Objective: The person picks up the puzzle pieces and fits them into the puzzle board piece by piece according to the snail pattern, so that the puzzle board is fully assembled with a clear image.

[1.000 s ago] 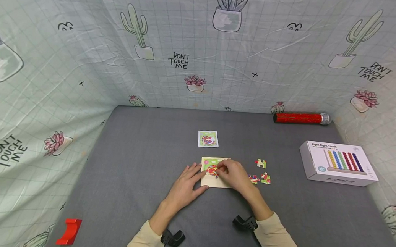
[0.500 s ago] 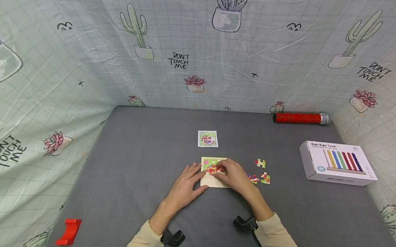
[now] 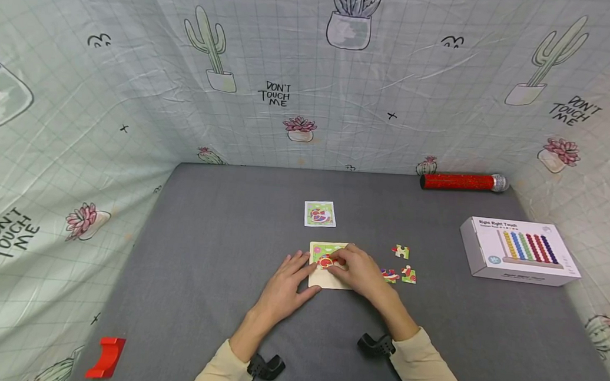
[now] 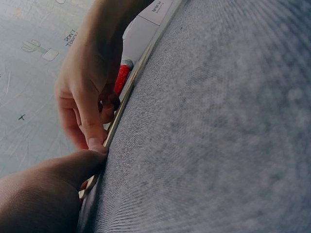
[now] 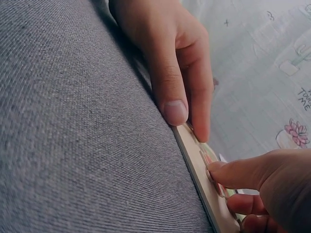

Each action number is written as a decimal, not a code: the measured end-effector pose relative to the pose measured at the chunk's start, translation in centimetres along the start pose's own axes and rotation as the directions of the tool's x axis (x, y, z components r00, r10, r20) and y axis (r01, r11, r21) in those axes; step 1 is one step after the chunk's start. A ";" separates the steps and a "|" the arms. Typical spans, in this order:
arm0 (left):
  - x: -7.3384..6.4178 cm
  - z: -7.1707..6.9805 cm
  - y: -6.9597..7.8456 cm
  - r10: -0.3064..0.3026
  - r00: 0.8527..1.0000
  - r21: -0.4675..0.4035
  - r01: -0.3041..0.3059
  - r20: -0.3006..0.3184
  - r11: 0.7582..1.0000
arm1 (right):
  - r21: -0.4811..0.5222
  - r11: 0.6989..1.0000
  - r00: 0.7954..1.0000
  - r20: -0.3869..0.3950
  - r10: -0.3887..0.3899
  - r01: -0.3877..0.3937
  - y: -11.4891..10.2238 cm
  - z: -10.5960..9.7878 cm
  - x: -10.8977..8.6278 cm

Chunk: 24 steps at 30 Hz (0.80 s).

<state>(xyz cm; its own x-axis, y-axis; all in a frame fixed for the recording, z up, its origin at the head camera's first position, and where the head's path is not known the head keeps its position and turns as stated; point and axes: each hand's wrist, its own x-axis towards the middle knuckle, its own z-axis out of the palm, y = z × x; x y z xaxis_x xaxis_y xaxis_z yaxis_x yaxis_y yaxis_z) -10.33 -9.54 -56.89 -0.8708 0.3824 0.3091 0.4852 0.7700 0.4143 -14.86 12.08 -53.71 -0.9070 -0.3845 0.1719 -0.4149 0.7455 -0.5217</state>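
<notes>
A pale wooden jigsaw board [image 3: 325,281] lies on the grey table, its upper part filled with green and red picture pieces. My left hand [image 3: 284,289] rests at the board's left side, fingers extended, with its thumb at the near edge in the right wrist view. Over the right half of the board my right hand [image 3: 360,272] pinches a puzzle piece [image 5: 221,190] low against the surface; the fingers hide most of this piece. Three loose puzzle pieces lie to the right: one farther back [image 3: 401,251], one nearer [image 3: 409,274], and one partly behind my right hand [image 3: 390,275].
Behind the board lies a small picture card [image 3: 320,214]. A white box with an abacus picture [image 3: 521,253] stands at the right, and a red tube with a silver end [image 3: 462,182] lies at the back. A red curved block [image 3: 106,357] sits front left.
My right hand's fingers have shifted slightly left over the board. The left hand, the card and the loose pieces stay where they were.
</notes>
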 end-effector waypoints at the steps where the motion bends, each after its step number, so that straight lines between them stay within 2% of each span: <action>1: 0.0 0.0 0.0 -0.001 1.000 0.000 0.001 0.001 1.000 | -0.004 1.000 1.000 -0.002 0.002 -0.002 0.0 0.0 0.0; 13: 0.0 -0.1 0.0 0.000 1.000 0.013 0.000 -0.005 1.000 | -0.005 1.000 1.000 -0.018 0.011 -0.011 -0.3 0.0 0.0; 24: 0.0 -0.1 0.2 0.007 1.000 0.011 -0.007 -0.005 1.000 | -0.001 1.000 1.000 -0.010 -0.012 0.012 0.2 -0.5 -0.1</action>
<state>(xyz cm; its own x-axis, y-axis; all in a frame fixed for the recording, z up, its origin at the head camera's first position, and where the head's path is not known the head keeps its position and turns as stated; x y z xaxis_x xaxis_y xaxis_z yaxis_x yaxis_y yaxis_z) -10.24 -9.50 -56.70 -0.8670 0.3853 0.3159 0.4903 0.7728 0.4029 -14.93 12.51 -53.43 -0.9025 -0.3882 0.1863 -0.4259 0.7412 -0.5189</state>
